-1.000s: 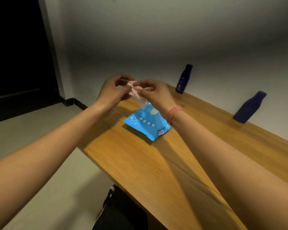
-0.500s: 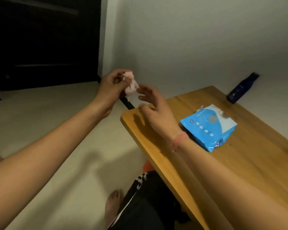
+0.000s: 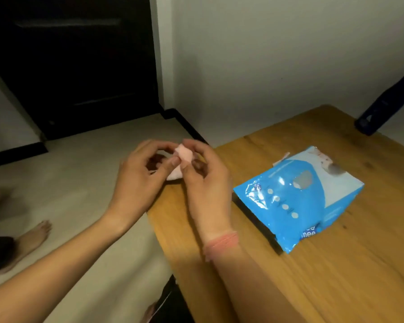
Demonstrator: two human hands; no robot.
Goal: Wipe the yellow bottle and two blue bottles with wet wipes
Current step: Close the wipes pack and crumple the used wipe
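A small folded pale wet wipe (image 3: 182, 159) is pinched between my left hand (image 3: 140, 180) and my right hand (image 3: 204, 183), just off the left corner of the wooden table (image 3: 313, 276). The blue wet wipe pack (image 3: 296, 199) lies flat on the table to the right of my hands. One dark blue bottle (image 3: 387, 103) stands at the table's far edge against the wall, cut off by the frame's right side. No yellow bottle is in view.
Pale floor lies to the left of the table, with a dark doorway (image 3: 75, 61) behind it. Bare feet (image 3: 30, 238) of a person show at the left edge. A black bag or garment (image 3: 170, 304) sits below the table's near edge.
The view has swung left and down. My right hand, apart from the wipe half a second ago, has come back and pinches it together with my left hand.
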